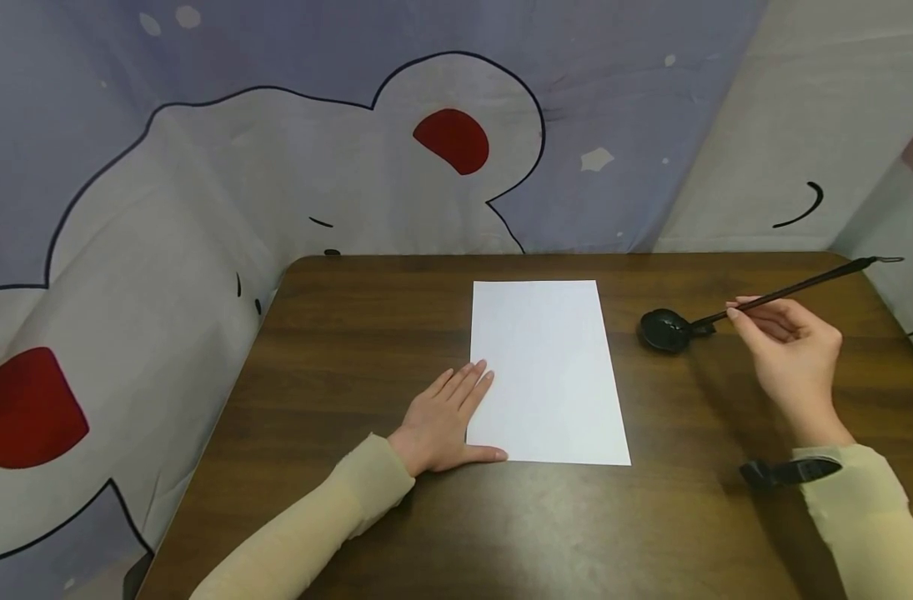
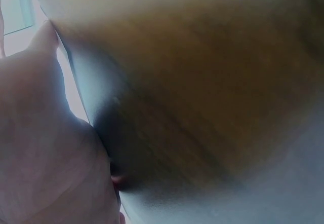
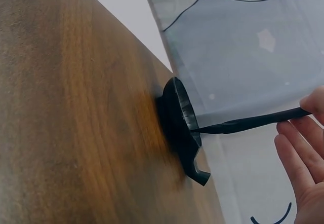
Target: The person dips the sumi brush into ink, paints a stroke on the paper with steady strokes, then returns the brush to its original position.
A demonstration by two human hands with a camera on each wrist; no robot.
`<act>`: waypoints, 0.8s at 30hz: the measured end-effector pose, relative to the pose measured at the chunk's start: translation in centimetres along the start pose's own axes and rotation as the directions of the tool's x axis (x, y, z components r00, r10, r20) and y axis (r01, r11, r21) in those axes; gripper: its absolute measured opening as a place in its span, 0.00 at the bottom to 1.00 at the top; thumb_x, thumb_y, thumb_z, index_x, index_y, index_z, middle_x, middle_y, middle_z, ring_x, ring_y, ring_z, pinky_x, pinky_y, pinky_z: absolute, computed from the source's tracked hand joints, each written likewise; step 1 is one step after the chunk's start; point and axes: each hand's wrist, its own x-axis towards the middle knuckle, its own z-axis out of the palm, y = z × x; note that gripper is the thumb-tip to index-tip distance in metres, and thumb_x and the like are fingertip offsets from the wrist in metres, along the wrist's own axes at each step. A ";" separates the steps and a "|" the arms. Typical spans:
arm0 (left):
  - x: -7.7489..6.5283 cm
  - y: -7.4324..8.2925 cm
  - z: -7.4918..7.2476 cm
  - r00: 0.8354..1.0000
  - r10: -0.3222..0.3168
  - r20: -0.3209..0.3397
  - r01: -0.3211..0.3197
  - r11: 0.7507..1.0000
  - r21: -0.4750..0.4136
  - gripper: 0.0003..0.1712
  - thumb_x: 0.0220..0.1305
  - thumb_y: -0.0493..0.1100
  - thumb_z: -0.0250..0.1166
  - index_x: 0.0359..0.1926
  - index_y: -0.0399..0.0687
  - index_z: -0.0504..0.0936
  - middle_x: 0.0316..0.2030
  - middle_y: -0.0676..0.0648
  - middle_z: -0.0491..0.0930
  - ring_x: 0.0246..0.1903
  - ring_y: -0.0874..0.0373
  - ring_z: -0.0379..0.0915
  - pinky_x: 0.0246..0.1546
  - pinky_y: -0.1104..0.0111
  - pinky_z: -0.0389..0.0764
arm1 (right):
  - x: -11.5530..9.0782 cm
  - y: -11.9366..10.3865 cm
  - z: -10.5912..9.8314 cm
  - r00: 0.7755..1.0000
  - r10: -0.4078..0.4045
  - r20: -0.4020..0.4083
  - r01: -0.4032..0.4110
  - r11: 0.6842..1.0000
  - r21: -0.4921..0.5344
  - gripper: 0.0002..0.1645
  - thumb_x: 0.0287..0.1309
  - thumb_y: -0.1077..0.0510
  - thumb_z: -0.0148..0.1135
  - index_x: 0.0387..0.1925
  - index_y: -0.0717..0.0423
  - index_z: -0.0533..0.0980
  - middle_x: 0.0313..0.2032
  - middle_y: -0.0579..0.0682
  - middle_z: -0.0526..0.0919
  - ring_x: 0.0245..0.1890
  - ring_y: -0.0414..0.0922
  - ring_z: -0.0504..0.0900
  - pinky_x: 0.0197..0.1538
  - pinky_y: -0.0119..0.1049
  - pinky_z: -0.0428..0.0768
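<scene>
A sheet of white paper lies on the brown wooden table. Spread over its lower left edge is my left hand, fingers straight and thumb on the bottom corner. In the left wrist view that hand fills the left side. My right hand pinches a dark writing brush between thumb and fingers, its looped end pointing up and right. Right of the paper stands a small black ink dish with a short side handle. In the right wrist view, the brush's tip reaches into the dish.
The table has a rounded far edge. Behind and to the left hangs a cloth with a cartoon print. A black band sits at my right wrist, over the table's right part.
</scene>
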 end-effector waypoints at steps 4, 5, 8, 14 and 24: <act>-0.2 0.1 -0.6 1.000 0.003 0.002 -0.003 1.000 -0.024 0.65 0.62 0.85 0.43 0.82 0.46 0.41 0.81 0.45 0.37 0.79 0.53 0.33 0.76 0.58 0.40 | -0.1 0.3 0.0 1.000 0.005 0.017 -0.005 1.000 -0.009 0.13 0.59 0.69 0.71 0.44 0.74 0.83 0.41 0.49 0.90 0.37 0.35 0.88 0.42 0.23 0.82; -0.2 0.1 -0.6 1.000 0.003 0.001 -0.003 1.000 -0.026 0.65 0.62 0.85 0.43 0.82 0.46 0.41 0.81 0.45 0.37 0.79 0.53 0.34 0.76 0.58 0.40 | -0.2 0.5 0.0 1.000 0.006 0.021 -0.006 1.000 -0.008 0.13 0.59 0.69 0.71 0.44 0.74 0.83 0.41 0.49 0.90 0.37 0.35 0.88 0.42 0.23 0.82; -0.2 0.1 -0.5 1.000 0.003 -0.001 -0.003 1.000 -0.029 0.65 0.62 0.85 0.44 0.82 0.46 0.41 0.81 0.45 0.37 0.79 0.53 0.34 0.76 0.58 0.40 | -0.3 0.9 0.2 0.999 0.014 0.029 -0.015 0.999 0.032 0.12 0.58 0.71 0.70 0.44 0.75 0.82 0.41 0.50 0.90 0.37 0.36 0.88 0.42 0.24 0.82; -0.2 0.0 -0.3 1.000 0.005 -0.007 -0.005 1.000 -0.026 0.64 0.62 0.84 0.44 0.82 0.46 0.42 0.81 0.45 0.38 0.79 0.53 0.34 0.76 0.58 0.41 | -0.4 1.2 0.4 0.999 0.025 0.033 -0.027 0.996 0.083 0.12 0.57 0.73 0.70 0.43 0.77 0.82 0.41 0.51 0.90 0.36 0.36 0.88 0.42 0.24 0.83; 0.0 0.0 -0.1 1.000 0.006 -0.009 -0.006 1.000 -0.013 0.65 0.61 0.85 0.43 0.82 0.46 0.41 0.81 0.45 0.37 0.79 0.53 0.33 0.76 0.58 0.40 | -0.4 1.2 0.6 0.999 0.014 0.035 -0.014 1.000 0.028 0.11 0.59 0.72 0.70 0.44 0.75 0.82 0.41 0.49 0.90 0.36 0.34 0.88 0.42 0.24 0.82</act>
